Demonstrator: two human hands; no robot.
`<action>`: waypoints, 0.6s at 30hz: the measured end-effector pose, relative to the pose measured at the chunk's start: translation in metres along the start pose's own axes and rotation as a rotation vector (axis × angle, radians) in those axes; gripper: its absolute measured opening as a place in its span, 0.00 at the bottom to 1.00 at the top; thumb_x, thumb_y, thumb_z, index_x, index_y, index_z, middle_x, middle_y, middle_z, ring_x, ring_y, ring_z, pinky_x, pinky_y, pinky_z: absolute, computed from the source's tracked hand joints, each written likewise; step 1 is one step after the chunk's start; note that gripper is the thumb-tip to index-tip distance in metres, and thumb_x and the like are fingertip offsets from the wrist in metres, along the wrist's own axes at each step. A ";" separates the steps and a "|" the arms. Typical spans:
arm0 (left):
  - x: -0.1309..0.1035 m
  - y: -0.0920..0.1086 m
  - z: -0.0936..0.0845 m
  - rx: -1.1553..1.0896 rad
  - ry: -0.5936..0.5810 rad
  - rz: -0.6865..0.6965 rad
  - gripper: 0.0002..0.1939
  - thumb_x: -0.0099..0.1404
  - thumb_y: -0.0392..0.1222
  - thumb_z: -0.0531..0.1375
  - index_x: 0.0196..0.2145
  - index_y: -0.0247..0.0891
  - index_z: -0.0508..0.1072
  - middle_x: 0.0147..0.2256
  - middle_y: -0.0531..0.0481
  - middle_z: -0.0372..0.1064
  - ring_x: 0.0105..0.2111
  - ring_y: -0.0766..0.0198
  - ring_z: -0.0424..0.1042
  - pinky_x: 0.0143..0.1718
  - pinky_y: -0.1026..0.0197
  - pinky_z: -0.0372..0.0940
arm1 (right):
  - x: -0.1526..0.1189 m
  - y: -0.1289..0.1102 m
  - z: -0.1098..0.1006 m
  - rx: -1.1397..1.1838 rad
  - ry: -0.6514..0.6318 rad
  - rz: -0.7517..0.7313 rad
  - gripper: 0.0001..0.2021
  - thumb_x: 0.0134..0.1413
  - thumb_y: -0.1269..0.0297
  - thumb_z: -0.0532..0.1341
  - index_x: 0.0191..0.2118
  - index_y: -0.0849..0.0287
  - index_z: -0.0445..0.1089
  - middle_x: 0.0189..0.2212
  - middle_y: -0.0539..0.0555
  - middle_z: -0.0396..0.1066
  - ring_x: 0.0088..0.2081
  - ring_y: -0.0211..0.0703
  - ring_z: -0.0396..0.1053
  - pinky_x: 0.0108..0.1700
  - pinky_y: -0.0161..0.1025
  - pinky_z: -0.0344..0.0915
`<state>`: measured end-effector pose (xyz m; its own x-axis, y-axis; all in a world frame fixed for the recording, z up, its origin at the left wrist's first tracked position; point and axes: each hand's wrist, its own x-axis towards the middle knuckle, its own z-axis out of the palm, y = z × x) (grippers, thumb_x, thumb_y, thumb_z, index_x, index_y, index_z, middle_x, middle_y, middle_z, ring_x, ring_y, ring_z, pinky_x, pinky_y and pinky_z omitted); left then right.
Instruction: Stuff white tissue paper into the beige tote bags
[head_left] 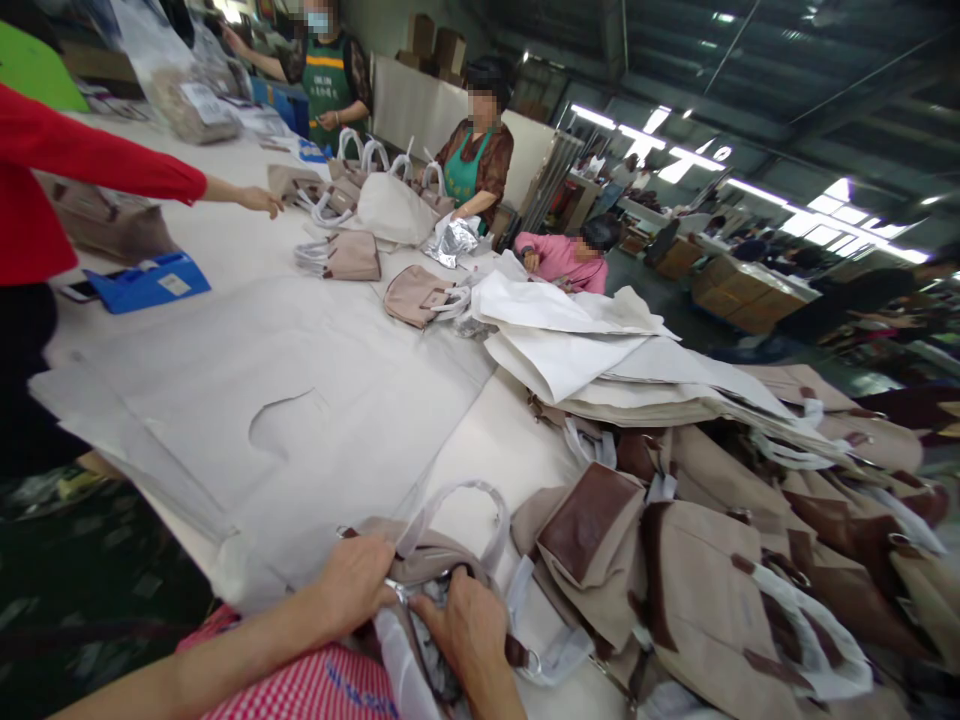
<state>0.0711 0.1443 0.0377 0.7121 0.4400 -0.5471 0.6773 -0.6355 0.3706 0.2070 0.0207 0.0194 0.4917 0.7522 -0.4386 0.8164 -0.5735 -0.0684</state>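
At the near table edge, a taupe handbag [431,562] stands with its mouth parted and its handles wrapped in white film. My left hand [354,585] is closed on the rim of its opening, close to the metal zip. On the other side of the mouth, my right hand [474,622] grips the edge, its thumb toward the grey lining and some fingertips hidden inside the bag. Just right of it, another taupe bag with a brown leather panel [591,522] lies on the table.
Many taupe and brown bags [709,575] are heaped at the right. White paper sheets [585,345] cover part of that heap, and large paper sheets [225,400] lie at left. A red-sleeved arm [105,150] reaches in from the left. Co-workers stand beyond small bags [352,256].
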 end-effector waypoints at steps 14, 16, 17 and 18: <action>-0.007 -0.046 -0.032 0.144 0.098 -0.145 0.12 0.72 0.38 0.51 0.44 0.35 0.72 0.45 0.38 0.74 0.49 0.47 0.74 0.48 0.50 0.67 | 0.002 0.013 0.013 -0.003 0.054 -0.005 0.20 0.62 0.48 0.62 0.41 0.63 0.74 0.36 0.65 0.80 0.41 0.59 0.79 0.40 0.45 0.72; -0.009 -0.048 -0.033 0.171 0.197 -0.126 0.11 0.70 0.34 0.50 0.44 0.34 0.71 0.46 0.38 0.72 0.49 0.47 0.73 0.48 0.50 0.67 | 0.000 0.012 0.014 -0.006 0.049 0.000 0.19 0.63 0.50 0.61 0.45 0.64 0.74 0.38 0.64 0.80 0.42 0.59 0.79 0.42 0.47 0.73; -0.011 -0.046 -0.031 0.167 0.249 -0.064 0.12 0.68 0.30 0.50 0.44 0.35 0.71 0.47 0.39 0.71 0.49 0.49 0.72 0.49 0.50 0.66 | -0.002 0.012 0.015 -0.007 0.050 -0.002 0.19 0.63 0.52 0.62 0.47 0.65 0.73 0.39 0.64 0.80 0.43 0.59 0.79 0.42 0.47 0.74; -0.013 -0.041 -0.026 0.147 0.278 0.039 0.14 0.65 0.28 0.51 0.44 0.36 0.71 0.48 0.40 0.70 0.48 0.50 0.71 0.49 0.51 0.66 | -0.004 0.013 0.016 -0.005 0.055 -0.011 0.19 0.64 0.54 0.62 0.51 0.65 0.72 0.40 0.64 0.80 0.43 0.58 0.79 0.44 0.46 0.74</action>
<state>0.0388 0.1815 0.0488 0.7739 0.5574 -0.3007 0.6291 -0.7312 0.2637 0.2109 0.0053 0.0055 0.4980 0.7754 -0.3883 0.8235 -0.5632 -0.0683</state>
